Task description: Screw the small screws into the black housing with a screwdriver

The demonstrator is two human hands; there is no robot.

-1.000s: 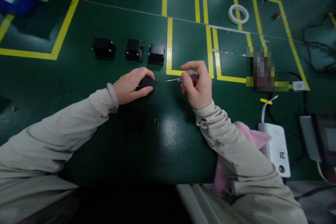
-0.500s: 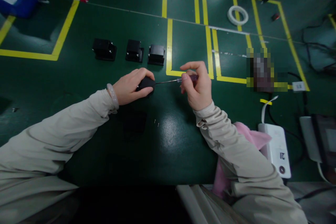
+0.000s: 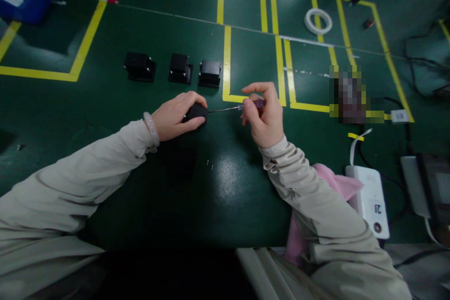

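While our left hand (image 3: pixel 174 115) gripped a black block (image 3: pixel 197 111) well in from the near edge of the tabletop (image 3: pixel 242 215), our right hand (image 3: pixel 266 117) pinched a screwdriver (image 3: pixel 240 107), tip at the block; we judged the step screw-turning, the next move needing steady alignment.

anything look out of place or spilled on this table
Slightly: two tiny screws lie loose on the green table, unfastened, nearer the person than the black block held in the left hand. No spill shows.
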